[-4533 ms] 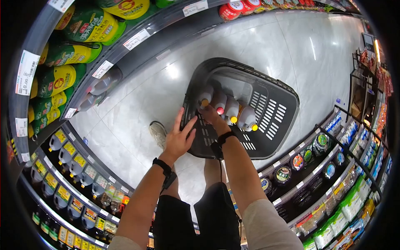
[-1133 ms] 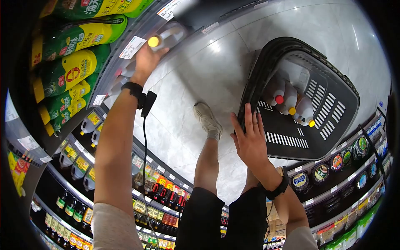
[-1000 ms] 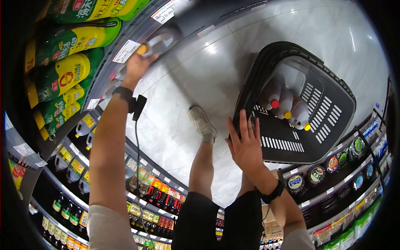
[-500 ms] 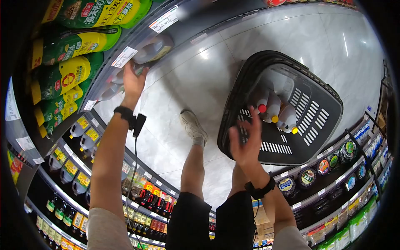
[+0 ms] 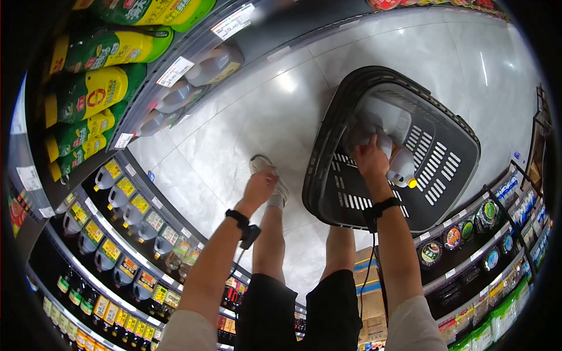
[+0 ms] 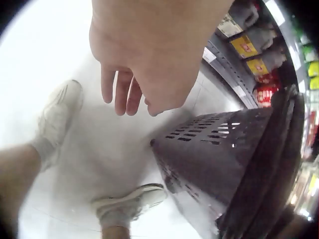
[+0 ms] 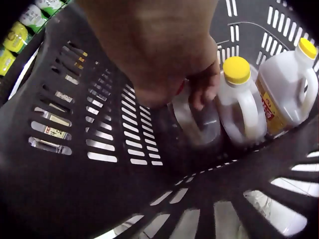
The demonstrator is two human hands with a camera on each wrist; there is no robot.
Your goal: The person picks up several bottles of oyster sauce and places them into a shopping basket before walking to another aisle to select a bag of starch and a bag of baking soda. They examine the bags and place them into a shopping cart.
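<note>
My right hand [image 5: 373, 161] reaches down into a dark plastic shopping basket [image 5: 332, 117]. In the right wrist view its fingers curl round the top of a jug [image 7: 207, 127] whose red cap [image 7: 180, 88] shows beside them. Next to it stand two more translucent handled jugs, a yellow-capped jug [image 7: 239, 107] and another yellow-capped jug [image 7: 284, 82] with a label. My left hand [image 5: 261, 186] hangs over the floor left of the basket, its fingers loosely bent and nothing held, as the left wrist view also shows.
A low shelf at the left holds several jugs [image 5: 213, 65] lying behind price tags, under green-and-yellow bottles [image 5: 102, 93]. Shelves of bottles stand lower left, and shelves of packets [image 5: 489, 310] lower right. A shoe [image 5: 280, 190] stands beside the basket.
My left hand set an orange-capped jug on the low shelf, let go and drew back toward the basket. My right hand left the basket rim and reached inside to the red-capped jug.
</note>
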